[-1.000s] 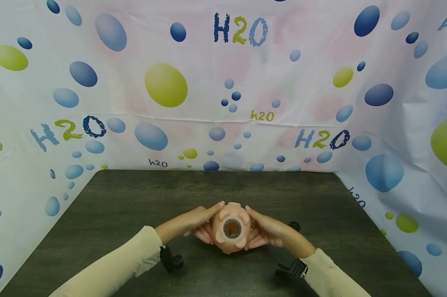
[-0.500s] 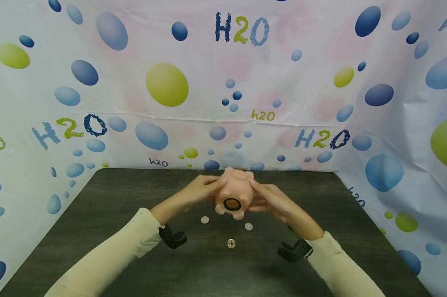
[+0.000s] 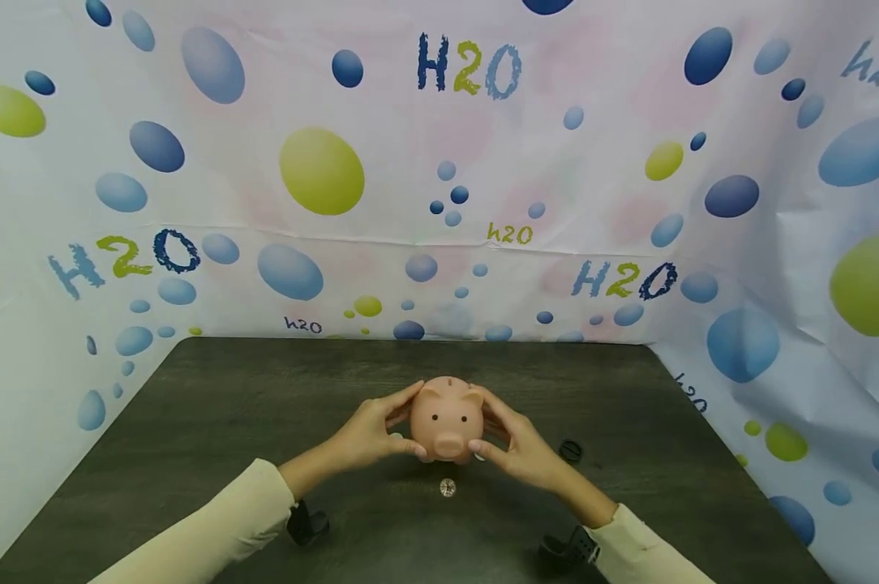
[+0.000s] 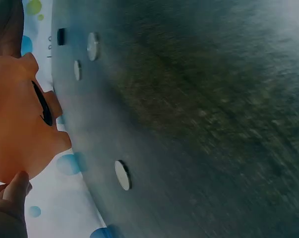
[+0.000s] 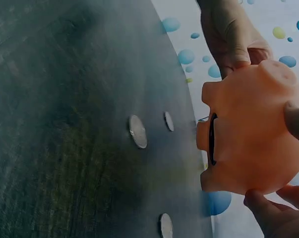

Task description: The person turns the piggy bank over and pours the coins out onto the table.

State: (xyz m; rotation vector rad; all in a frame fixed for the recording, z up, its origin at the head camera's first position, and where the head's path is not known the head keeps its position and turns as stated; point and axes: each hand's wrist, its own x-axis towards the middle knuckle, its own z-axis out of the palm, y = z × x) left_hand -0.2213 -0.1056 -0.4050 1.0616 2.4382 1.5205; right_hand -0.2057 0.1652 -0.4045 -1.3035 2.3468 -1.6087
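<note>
Both left hand and right hand curl wide round the piggy bank at nine and three o'clock, presumably for even support.

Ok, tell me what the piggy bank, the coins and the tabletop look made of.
Piggy bank: smooth, low-gloss plastic or vinyl, perhaps ceramic; even pink surface with soft highlights.
Coins: likely metal, silvery in the wrist views, thin edges.
Tabletop: dark wood or wood-look laminate, streaky grain, slight sheen.

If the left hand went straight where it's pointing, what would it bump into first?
The piggy bank: the left hand is holding it. Beyond, perhaps the right hand, though depth is unclear.
</note>
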